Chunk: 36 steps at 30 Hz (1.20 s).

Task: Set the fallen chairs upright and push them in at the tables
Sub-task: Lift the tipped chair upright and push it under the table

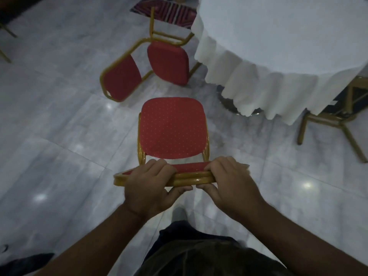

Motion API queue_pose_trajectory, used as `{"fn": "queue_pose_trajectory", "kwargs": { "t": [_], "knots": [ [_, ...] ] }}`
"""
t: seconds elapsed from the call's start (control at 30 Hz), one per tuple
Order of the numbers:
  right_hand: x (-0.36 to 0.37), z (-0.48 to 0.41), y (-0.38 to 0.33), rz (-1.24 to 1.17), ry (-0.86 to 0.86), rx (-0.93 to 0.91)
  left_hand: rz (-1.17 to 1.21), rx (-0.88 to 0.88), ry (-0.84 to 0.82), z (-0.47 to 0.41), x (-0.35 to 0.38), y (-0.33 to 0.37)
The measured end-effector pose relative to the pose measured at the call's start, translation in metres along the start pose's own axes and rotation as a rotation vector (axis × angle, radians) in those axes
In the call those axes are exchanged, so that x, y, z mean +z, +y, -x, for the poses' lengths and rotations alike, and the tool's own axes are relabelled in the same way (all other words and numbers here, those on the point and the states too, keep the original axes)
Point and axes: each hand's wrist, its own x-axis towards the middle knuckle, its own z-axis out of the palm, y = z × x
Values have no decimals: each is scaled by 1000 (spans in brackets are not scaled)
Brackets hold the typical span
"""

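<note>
A dim room with a glossy grey marble floor (59, 148) is seen, and small ceiling lights are reflected in it. The top rail of an upright red chair (173, 128) with a gold frame is gripped by both hands: the left hand (151, 184) and the right hand (227, 180) are each closed round it, fingers over the front, thumbs behind. Beyond the left hand a second red chair (151, 66) is lying on its side on the floor. Ahead of the right hand a round table (288, 46) is draped in a white cloth. A striped rug (169, 12) is seen farther off. No writing can be read.
</note>
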Motion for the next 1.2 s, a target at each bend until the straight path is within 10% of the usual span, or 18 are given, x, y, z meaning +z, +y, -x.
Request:
{"fn": "queue_pose_trajectory", "kwargs": {
  "t": [0.77,1.2],
  "knots": [
    [-66,-11,168,20,231,271,372,246,-121,-183,127,77],
    [-74,-70,211,22,399,355,289,70,-52,-251,164,88]
  ]
}}
